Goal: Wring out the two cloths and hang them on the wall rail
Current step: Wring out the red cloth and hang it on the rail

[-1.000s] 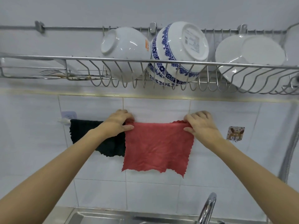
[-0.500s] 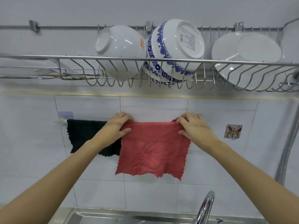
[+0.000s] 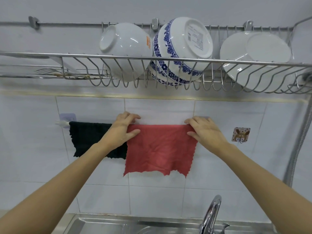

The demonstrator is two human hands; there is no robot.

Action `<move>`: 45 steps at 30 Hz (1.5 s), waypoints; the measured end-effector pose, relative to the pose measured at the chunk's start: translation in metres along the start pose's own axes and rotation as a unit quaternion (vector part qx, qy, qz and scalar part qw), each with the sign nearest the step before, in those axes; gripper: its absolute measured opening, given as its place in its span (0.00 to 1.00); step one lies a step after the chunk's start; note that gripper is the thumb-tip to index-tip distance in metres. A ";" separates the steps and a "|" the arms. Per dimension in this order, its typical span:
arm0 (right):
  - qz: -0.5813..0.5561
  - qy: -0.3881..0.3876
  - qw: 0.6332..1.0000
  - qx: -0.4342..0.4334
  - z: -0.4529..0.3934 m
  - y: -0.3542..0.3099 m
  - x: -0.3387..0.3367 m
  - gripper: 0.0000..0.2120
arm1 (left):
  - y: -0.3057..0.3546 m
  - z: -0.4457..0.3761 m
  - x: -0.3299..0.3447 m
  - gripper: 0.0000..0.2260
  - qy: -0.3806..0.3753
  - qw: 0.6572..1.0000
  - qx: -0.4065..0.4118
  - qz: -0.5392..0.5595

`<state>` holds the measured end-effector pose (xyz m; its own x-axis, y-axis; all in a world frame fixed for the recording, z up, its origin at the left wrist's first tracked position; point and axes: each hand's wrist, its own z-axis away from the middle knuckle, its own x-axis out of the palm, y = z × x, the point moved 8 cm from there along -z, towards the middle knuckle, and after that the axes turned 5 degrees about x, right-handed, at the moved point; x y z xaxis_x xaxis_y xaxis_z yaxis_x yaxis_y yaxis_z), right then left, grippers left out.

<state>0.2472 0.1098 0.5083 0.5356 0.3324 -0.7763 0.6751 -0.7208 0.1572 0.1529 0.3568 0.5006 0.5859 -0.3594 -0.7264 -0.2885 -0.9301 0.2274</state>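
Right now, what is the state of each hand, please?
Left hand: closed on the red cloth, at its top left corner.
Right hand: closed on the red cloth, at its top right corner.

Dish rack w/ bowls across frame top; below, two cloths on wall rail at mid-frame, one beside other; faucet bottom right.

Cloths — one salmon-red, one black. Bowl — white, blue floral bands. Second bowl, plate: plain white.
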 end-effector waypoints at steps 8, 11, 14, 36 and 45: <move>0.013 -0.016 0.999 0.026 -0.012 0.003 0.005 0.15 | -0.009 0.005 -0.002 0.07 0.038 0.999 -0.021 -0.015; -0.031 -0.043 0.998 0.037 -0.009 0.005 0.008 0.16 | -0.010 0.004 -0.003 0.09 0.013 1.000 -0.019 -0.007; -0.028 -0.055 0.998 -0.003 -0.004 0.002 0.010 0.11 | -0.010 0.004 -0.002 0.10 -0.004 0.999 0.002 -0.046; -0.061 -0.011 0.998 0.007 -0.005 0.006 0.006 0.09 | -0.011 -0.001 0.002 0.08 -0.035 0.999 -0.027 0.001; -0.021 0.026 0.999 -0.015 0.001 -0.001 0.005 0.11 | -0.001 -0.004 0.007 0.11 -0.065 0.998 -0.003 -0.016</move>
<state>0.2485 0.1118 0.5036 0.5313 0.3947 -0.7496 0.7125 -0.6868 0.1434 0.1608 0.3553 0.4981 0.4908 -0.3176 -0.8113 -0.2670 -0.9412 0.2069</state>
